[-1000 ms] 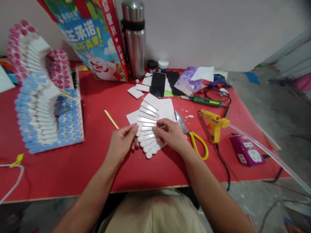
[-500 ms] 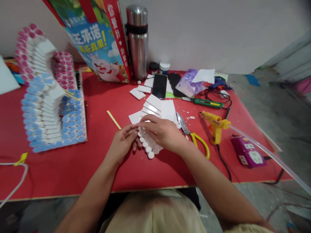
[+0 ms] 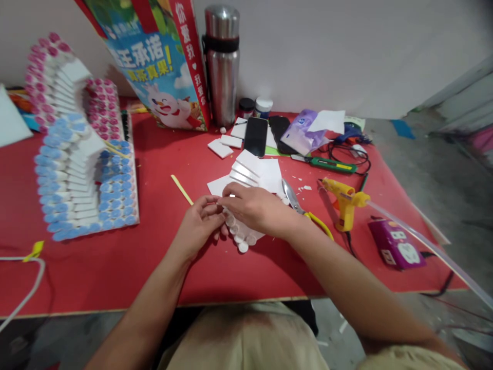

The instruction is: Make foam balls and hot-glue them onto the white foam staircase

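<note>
One white fan-shaped stepped assembly (image 3: 246, 165) lies at the middle of the red-topped bench (image 3: 100, 277), partly covered by both hands; at least five small white round discs (image 3: 243, 247) show along its near edge. The left hand (image 3: 198, 222) has its fingers bent at that edge, the right hand (image 3: 260, 209) arching over the middle; their fingertips meet, and whether either grip is closed on anything cannot be told. White flat sheet (image 3: 271, 176) shows beneath. To the right: one pair of yellow-handled metal scissors (image 3: 291, 196), one yellow plastic glue gun (image 3: 345, 203) with one translucent stick, and one purple socket box (image 3: 398, 245). To the left: one thin pale-yellow strip (image 3: 181, 189). Behind: one black-screened phone (image 3: 256, 136), one green-handled cutter (image 3: 333, 165), one purple soft packet (image 3: 302, 132), two small lidded jars (image 3: 264, 108), one steel flask (image 3: 223, 74) and one printed bag (image 3: 157, 64). Far left: one stepped structure with pink and blue round ends (image 3: 57, 180).
</note>
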`<state>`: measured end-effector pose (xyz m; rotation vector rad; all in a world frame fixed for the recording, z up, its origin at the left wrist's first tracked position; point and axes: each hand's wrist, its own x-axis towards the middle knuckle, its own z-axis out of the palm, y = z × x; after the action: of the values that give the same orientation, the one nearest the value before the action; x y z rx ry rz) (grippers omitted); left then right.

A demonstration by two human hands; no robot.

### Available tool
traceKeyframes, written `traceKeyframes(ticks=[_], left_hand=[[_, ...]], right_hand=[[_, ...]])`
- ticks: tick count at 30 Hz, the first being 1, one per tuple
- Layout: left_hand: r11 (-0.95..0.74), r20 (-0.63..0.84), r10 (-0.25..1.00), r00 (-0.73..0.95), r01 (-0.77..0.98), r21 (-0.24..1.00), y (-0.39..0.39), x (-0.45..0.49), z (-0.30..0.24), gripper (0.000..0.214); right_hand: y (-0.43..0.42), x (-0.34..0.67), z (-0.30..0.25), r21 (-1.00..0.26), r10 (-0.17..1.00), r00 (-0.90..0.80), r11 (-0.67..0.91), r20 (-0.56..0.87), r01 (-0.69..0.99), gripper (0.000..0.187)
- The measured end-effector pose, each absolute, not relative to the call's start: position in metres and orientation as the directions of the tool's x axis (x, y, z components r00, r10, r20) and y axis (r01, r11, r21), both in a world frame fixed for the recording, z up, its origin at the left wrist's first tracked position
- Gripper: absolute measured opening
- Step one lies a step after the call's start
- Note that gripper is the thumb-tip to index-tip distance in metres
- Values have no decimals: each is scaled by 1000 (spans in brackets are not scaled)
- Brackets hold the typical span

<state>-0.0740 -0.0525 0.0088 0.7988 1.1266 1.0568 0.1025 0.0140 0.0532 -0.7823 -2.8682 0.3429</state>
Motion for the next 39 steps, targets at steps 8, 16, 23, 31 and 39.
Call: traceKeyframes(ticks=[8, 16, 23, 31, 39], left_hand=[[344, -348, 937, 31, -251, 905, -52, -70, 13, 50], [332, -325, 943, 68, -240, 912, -52, -74, 13, 48], [332, -328, 943, 62, -274, 903, -54, -75, 13, 44], [359, -364, 931, 30, -261, 896, -51, -74, 12, 35], [354, -343, 935, 90, -305, 884, -54, -77, 11, 36]], right_hand=[[14, 102, 52, -266, 522, -847, 834, 96, 484, 23], [5, 118, 55, -388, 578, -792, 788, 199, 478, 36], [-13, 136, 46, -541, 765, -544, 635, 345, 551, 21], [-15, 122, 37, -578, 808, -510, 577, 296, 578, 21], [-9, 105, 35, -302, 727, -648, 685, 226, 663, 25]])
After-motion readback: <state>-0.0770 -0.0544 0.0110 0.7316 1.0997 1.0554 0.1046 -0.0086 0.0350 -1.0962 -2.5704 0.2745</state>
